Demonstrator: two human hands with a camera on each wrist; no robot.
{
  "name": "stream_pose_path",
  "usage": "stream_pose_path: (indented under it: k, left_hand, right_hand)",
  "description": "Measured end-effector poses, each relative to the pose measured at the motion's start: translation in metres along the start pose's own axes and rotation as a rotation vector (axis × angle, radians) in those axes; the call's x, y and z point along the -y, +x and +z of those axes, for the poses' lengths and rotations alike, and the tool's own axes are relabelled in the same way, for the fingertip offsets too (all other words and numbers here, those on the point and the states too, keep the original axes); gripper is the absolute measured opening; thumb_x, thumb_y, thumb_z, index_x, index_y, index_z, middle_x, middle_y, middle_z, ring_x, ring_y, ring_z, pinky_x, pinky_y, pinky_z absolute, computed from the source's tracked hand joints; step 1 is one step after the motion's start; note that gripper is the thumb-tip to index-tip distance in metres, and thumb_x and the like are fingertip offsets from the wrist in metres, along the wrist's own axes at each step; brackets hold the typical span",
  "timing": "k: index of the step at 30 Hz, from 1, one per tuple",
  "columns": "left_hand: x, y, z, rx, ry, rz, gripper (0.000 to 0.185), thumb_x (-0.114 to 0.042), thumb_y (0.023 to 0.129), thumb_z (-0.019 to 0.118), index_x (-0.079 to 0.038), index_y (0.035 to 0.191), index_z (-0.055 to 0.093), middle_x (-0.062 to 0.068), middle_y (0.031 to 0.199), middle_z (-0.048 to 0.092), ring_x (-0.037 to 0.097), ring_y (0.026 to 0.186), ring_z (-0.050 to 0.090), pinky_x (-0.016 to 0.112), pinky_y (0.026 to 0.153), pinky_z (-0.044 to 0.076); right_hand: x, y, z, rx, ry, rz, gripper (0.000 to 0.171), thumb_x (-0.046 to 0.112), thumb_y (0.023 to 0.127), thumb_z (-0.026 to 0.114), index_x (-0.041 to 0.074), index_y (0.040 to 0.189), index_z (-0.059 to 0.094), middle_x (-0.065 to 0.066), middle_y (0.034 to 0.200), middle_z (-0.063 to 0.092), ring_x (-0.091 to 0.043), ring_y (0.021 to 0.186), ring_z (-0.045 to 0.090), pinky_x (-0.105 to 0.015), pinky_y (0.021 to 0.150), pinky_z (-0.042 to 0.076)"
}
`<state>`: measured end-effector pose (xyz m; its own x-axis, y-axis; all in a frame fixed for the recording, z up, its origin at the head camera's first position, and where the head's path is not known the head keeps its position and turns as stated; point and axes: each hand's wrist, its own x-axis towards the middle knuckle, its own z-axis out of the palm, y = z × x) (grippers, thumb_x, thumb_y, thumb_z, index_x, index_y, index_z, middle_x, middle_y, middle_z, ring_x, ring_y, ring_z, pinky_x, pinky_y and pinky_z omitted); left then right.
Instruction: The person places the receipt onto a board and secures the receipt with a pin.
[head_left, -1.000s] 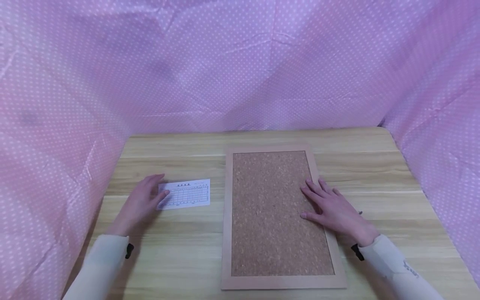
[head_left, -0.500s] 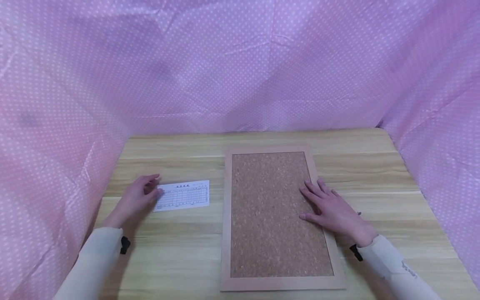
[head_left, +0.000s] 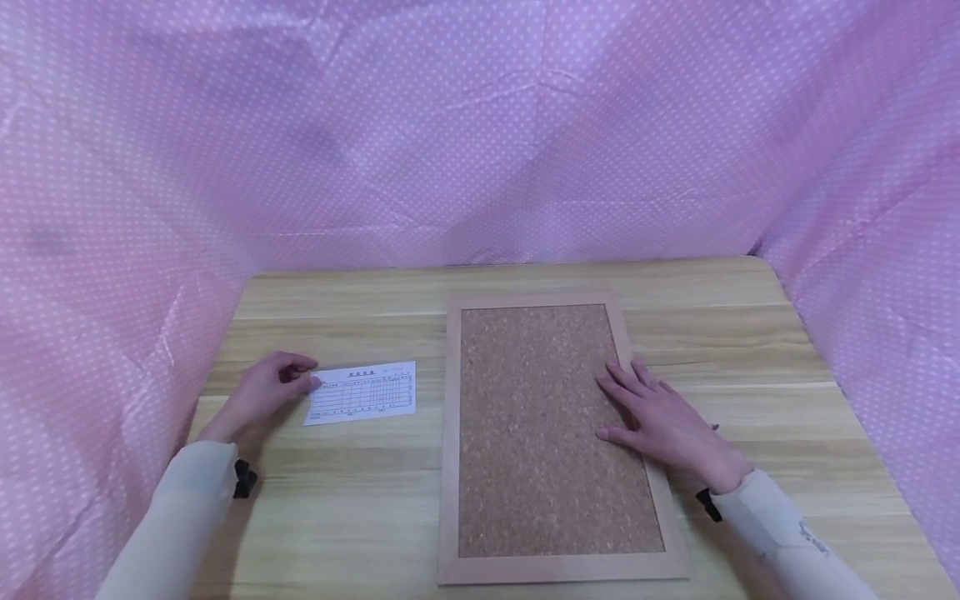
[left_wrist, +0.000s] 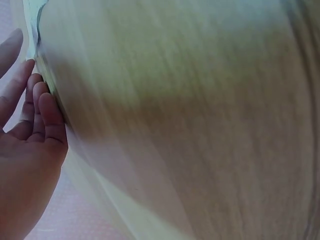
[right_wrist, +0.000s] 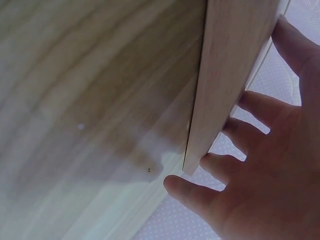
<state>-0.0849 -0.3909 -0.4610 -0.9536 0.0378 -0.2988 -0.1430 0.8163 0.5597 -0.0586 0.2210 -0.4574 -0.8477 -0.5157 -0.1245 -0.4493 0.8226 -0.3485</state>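
Paper slip (head_left: 362, 392) only in head view, beside left hand (head_left: 264, 395)

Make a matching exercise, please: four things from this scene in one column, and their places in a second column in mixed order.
Things:
1. paper slip
2. cork board
3. left hand
4. right hand

Places:
A. lies flat in the middle of the table
B. rests on the board's right edge
C. lies left of the board
D. touches the slip's left end

Pairs: 1-C, 2-A, 3-D, 4-B
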Motion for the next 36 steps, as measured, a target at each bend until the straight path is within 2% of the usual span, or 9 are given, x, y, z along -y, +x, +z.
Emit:
stream_pose_path:
  k: [13,19,27,36]
  left_hand:
    - [-0.003,0.002,0.002,-0.017,-0.017,-0.009,0.029,-0.018,0.098,0.071,0.001,0.120,0.066,0.020,0.118,0.055,0.033,0.101,0.050,0.044,0.083,0.042]
    - [-0.003,0.002,0.005,-0.048,-0.021,-0.016,0.019,-0.014,0.100,0.068,0.000,0.113,0.069,0.018,0.111,0.058,0.031,0.097,0.051,0.040,0.078,0.041]
    - [-0.007,-0.006,0.004,-0.059,-0.096,-0.058,0.026,-0.024,0.106,0.059,-0.002,0.121,0.061,0.019,0.118,0.061,0.032,0.106,0.057,0.042,0.086,0.049]
    - [-0.019,-0.022,0.001,-0.117,-0.167,0.012,0.026,-0.026,0.108,0.057,-0.003,0.119,0.058,0.015,0.112,0.062,0.026,0.101,0.056,0.025,0.076,0.049]
  right_hand:
    - [0.000,0.000,0.000,0.003,0.008,0.000,0.083,0.059,0.096,0.065,0.007,0.158,0.043,-0.016,0.168,0.028,-0.050,0.153,0.018,-0.071,0.111,0.031]
    - [0.001,0.000,-0.001,0.009,0.017,-0.002,0.083,0.059,0.097,0.064,0.007,0.158,0.043,-0.017,0.168,0.028,-0.051,0.153,0.018,-0.071,0.111,0.030]
    - [0.001,0.000,-0.002,0.015,0.015,-0.003,0.083,0.058,0.097,0.064,0.007,0.158,0.042,-0.017,0.168,0.027,-0.051,0.152,0.018,-0.071,0.111,0.031]
    - [0.001,0.000,-0.003,0.014,0.019,-0.003,0.083,0.056,0.097,0.066,0.007,0.158,0.042,-0.018,0.168,0.028,-0.052,0.152,0.018,-0.071,0.111,0.031]
